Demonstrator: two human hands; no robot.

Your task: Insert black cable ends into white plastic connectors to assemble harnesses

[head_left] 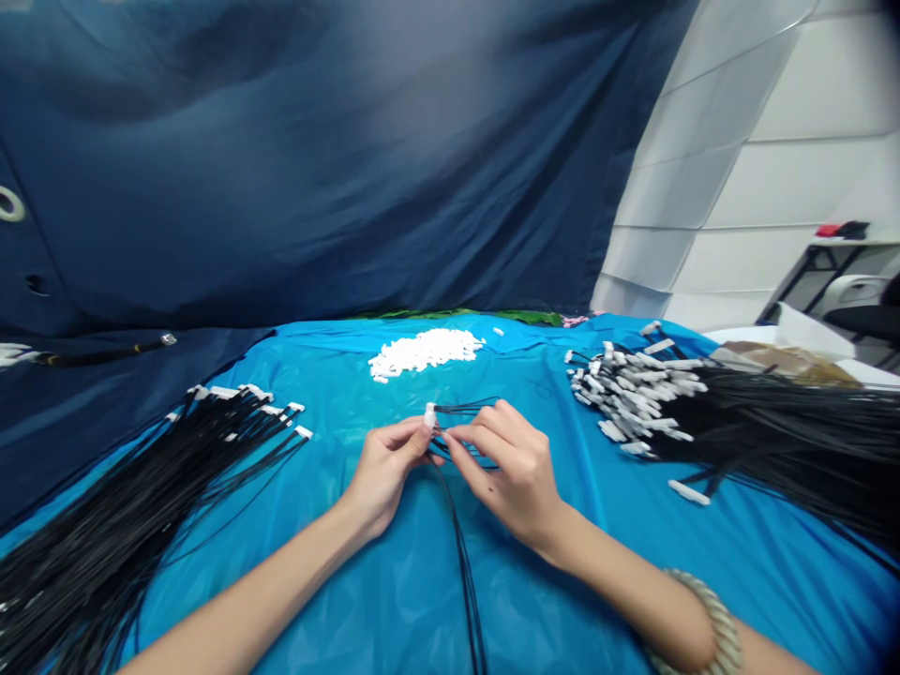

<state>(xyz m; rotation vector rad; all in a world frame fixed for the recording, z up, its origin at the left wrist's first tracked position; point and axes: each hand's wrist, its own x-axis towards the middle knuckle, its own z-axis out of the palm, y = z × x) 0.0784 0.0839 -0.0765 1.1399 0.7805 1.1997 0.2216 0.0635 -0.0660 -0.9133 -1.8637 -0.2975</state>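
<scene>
Between the fingertips of my left hand a small white connector stands upright. Thin black wires run from it, some toward my right hand and others hanging down across the blue cloth. My right hand is closed in a pinch on one of these wires, close beside the connector. The exact tip of the pinched wire is too small to make out. Just behind both hands lies a pile of loose white connectors.
A bundle of black cables with white ends lies at the left. Another large bundle is at the right, its white connectors pointing inward. Blue cloth covers the table. A dark curtain hangs behind.
</scene>
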